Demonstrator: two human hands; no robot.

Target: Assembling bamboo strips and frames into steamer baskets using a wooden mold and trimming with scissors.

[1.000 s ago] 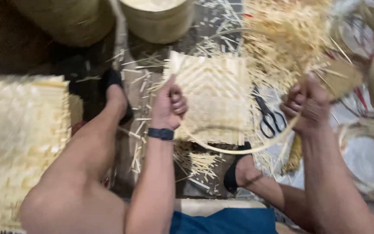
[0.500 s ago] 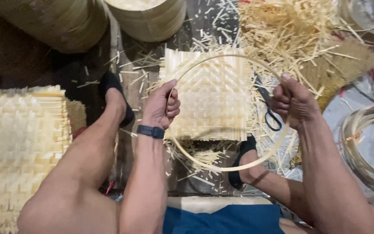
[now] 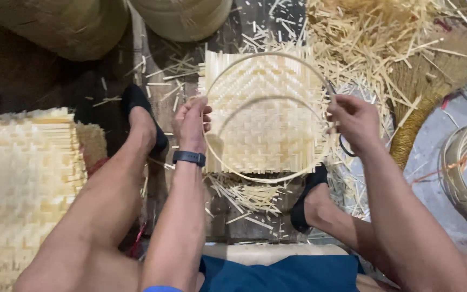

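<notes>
While both hands grip it, the thin bamboo hoop [image 3: 266, 178] hangs level above the floor, its ring framing the square woven mat [image 3: 268, 116] that lies below. Left hand [image 3: 192, 121]: fingers curled tight, pinching the hoop's left edge between thumb and bent fingers; a dark wristband [image 3: 188, 158] sits just behind it. Right hand [image 3: 357, 121]: fingers [image 3: 342, 104] closed narrow on the hoop's right edge, thumb on top. Between the two sets of fingers, the ring spans the full width of the mat; whether hoop and mat touch I cannot tell, though a curved shadow falls across the weave inside the ring.

Just past the right fingers, toward the wrist side, the dark handle loops of a pair of scissors [image 3: 346, 148] show on the floor, partly hidden by the hand. Beyond the fingertips, a loose heap of bamboo splints [image 3: 385, 48] spreads across the floor, and more short offcuts [image 3: 247, 194] lie under the near rim of the hoop. Well to the outside of the left fingers, a tall stack of woven mats [image 3: 22, 184] stands by the left leg. Outside the right fingers, coiled bamboo rings [image 3: 463, 173] rest on the grey floor, with a straw broom [image 3: 433, 92] between them and the hand. Feet in dark slippers [image 3: 306, 203] flank the mat. Two round woven baskets [image 3: 182, 16] stand at the far side, well apart from either hand.
</notes>
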